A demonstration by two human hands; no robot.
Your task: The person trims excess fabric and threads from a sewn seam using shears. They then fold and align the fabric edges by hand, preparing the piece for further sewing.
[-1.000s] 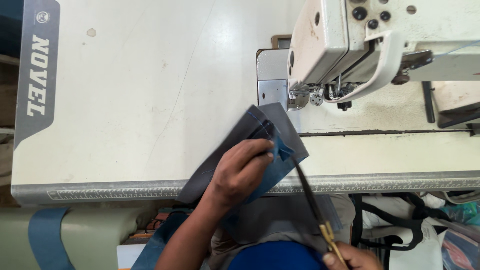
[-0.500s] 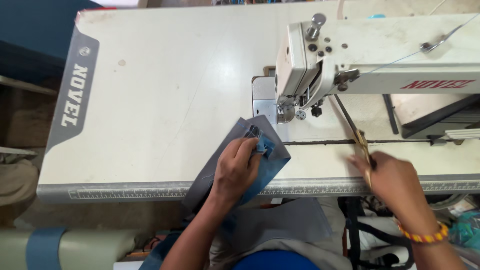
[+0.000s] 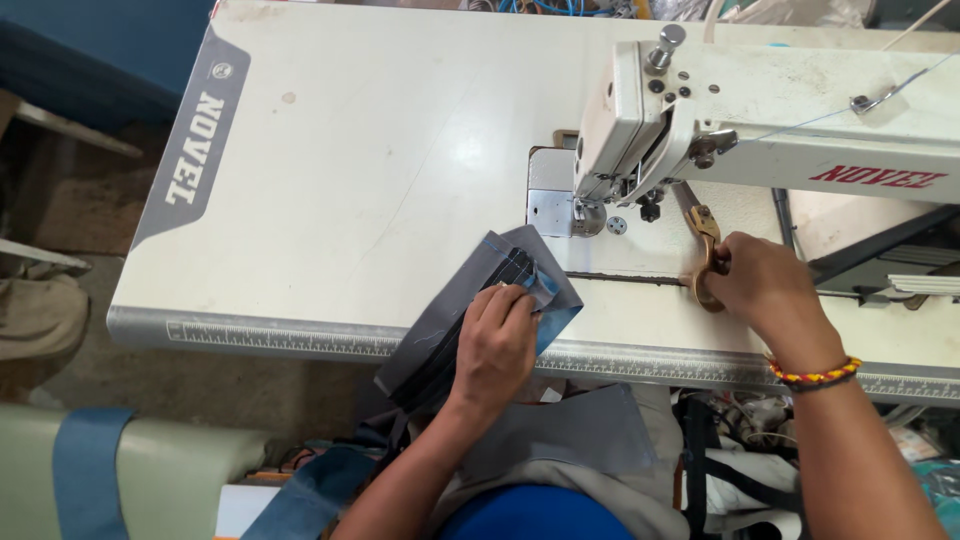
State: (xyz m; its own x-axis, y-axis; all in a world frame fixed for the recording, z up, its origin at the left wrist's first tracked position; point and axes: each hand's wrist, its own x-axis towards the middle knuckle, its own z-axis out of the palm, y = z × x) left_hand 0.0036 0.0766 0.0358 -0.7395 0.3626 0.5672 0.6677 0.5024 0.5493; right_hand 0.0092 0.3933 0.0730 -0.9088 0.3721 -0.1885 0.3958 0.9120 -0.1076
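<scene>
Moved up since a moment ago from the near right edge of the table toward the machine head: right hand, clenched around brass-coloured scissors, blades tucked under the arm of the white sewing machine beside the needle area. Left hand much where it was, pressed flat, fingers spread on folded grey fabric with a blue strip at its upper corner, holding it down rather than gripping. Fabric lying aslant across the near edge of the sewing table, upper corner close to the metal needle plate, lower end hanging off toward the lap. Beyond, bare pale tabletop, a ruler strip along the near edge, a grey panel at the far left corner. Judged from this: best to keep the left palm firm so the folds stay aligned, bring the scissor tips in slowly, and keep them clear of needle and fingers.
</scene>
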